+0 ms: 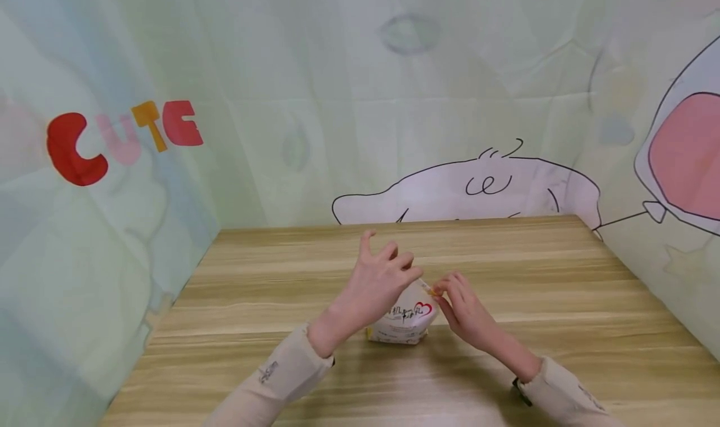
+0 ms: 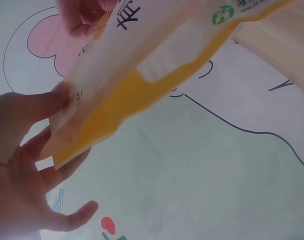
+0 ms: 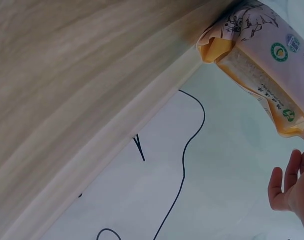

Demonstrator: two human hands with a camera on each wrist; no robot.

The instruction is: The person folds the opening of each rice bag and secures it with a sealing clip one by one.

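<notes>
A white and yellow plastic food bag (image 1: pixel 402 327) with dark lettering and a red heart outline stands upright on the table. My left hand (image 1: pixel 379 283) pinches its top edge between thumb and fingers, the little finger sticking out. At the opposite top corner, my right hand (image 1: pixel 464 311) pinches the yellowish edge. Seen from the left wrist, the bag's upper part (image 2: pixel 142 55) slants up from the thumb. Through a clear window (image 3: pixel 256 75) in the right wrist view, pale contents show. That view cuts off the right fingertips at its edge.
Beneath the bag lies a wood-grain table (image 1: pixel 253 289). A pale printed curtain (image 1: pixel 281 102) with cartoon drawings and coloured letters closes off the back and both sides.
</notes>
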